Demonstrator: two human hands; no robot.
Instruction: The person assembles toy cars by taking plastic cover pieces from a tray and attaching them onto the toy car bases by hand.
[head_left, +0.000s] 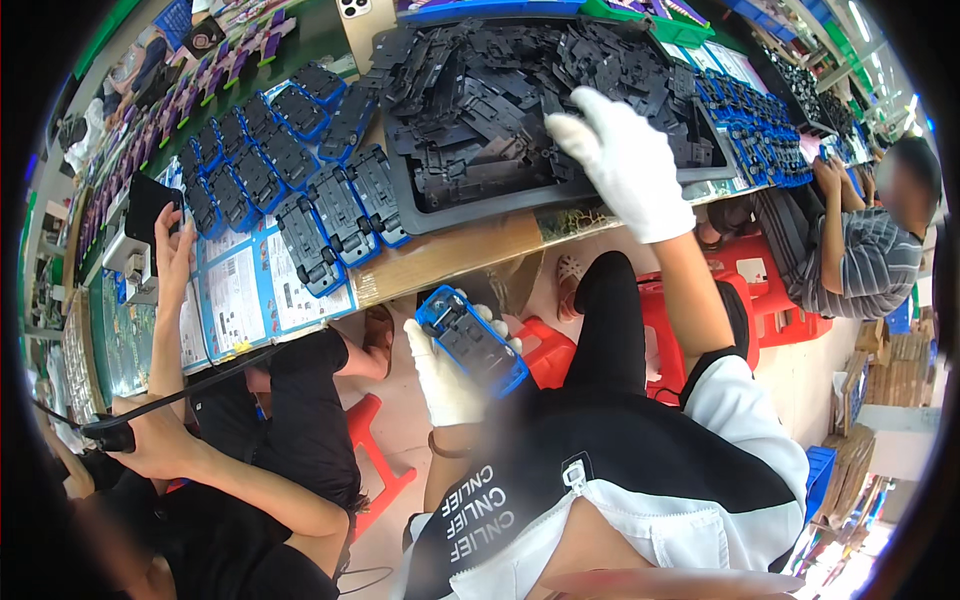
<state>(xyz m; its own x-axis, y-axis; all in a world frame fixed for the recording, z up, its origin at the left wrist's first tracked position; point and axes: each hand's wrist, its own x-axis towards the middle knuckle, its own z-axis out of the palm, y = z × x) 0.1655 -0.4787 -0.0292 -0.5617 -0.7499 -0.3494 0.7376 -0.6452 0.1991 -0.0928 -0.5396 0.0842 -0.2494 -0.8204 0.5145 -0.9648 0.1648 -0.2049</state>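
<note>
The left hand (447,388) should grip the blue car (466,338) firmly while the loosely spread right hand (630,170) singles out one black part (485,115).

"What's the floor (805,375) like?"
"Pale, with red stools (378,460) standing on it."
"And the table (480,253)?"
"It's long, with a shiny brown edge."
"What's over on the right?"
"Brown cardboard (895,370) in piles, near a blue bin (820,475)."
"Where are the lamps (858,22)?"
"Up at the top right, bright white."
</note>
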